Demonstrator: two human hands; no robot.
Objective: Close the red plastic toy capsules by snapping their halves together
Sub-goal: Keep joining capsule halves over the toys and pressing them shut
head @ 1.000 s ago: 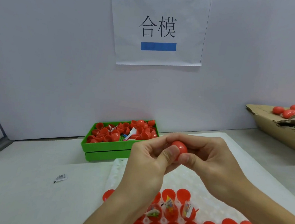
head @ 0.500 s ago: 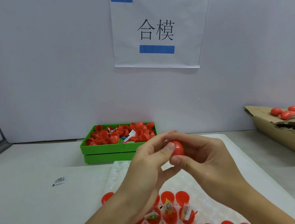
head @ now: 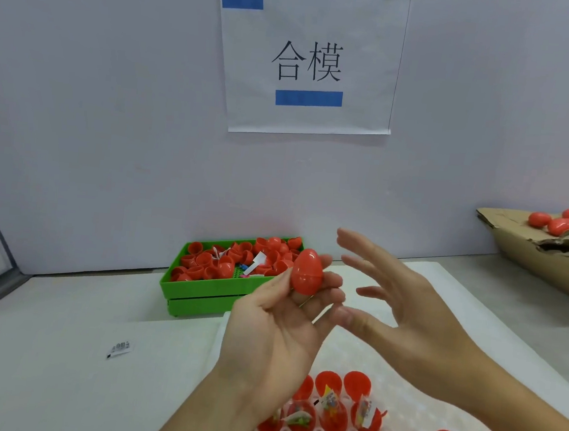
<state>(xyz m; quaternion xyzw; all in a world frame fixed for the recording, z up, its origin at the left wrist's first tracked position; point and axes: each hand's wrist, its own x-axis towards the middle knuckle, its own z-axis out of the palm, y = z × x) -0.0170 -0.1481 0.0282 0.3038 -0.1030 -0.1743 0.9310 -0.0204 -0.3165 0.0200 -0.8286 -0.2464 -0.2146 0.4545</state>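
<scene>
head-worn view, forward-down, near the hands [head: 354, 310]

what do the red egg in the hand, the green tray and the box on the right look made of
Red egg capsule: glossy, smooth plastic by its soft highlights.
Green tray: moulded plastic, fairly matte, with a perforated floor.
Box: brown corrugated cardboard, judging by its torn, creased flap.

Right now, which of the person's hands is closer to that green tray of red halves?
Left. The left hand, gripping a closed red capsule, overlaps the green tray's near right corner in the view. The right hand hangs open farther right, apart from it.
</scene>
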